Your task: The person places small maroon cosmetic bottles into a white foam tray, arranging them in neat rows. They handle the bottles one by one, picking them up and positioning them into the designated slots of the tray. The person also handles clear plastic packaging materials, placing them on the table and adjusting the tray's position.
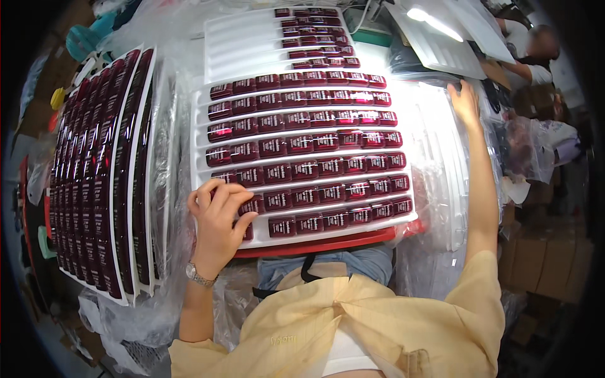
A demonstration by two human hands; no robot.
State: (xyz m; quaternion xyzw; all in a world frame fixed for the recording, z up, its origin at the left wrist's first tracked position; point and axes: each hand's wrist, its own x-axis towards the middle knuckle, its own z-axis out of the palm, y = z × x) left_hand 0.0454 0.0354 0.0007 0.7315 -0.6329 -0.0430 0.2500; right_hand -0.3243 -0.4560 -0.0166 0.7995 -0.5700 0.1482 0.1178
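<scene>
A white ribbed tray (pixel 261 228) in front of me carries rows of small dark red, glossy bottles (pixel 305 169) with pale print. My left hand (pixel 220 211), a watch on its wrist, is over the tray's near left corner. Its fingers and thumb are curled round the left end of a row, at a dark red bottle (pixel 253 204) that they partly cover. My right arm stretches far to the right. There my right hand (pixel 465 104) is at the far edge of a stack of white trays (pixel 435 145), thumb and forefinger apart, with nothing visible between them.
Behind the tray lies another white tray (pixel 242 47), its right part filled with bottles. Filled trays (pixel 101 176) stand at the left beside clear plastic wrap (pixel 167 157). A red edge (pixel 321 242) shows under the near tray. Another person (pixel 535 57) is at the far right.
</scene>
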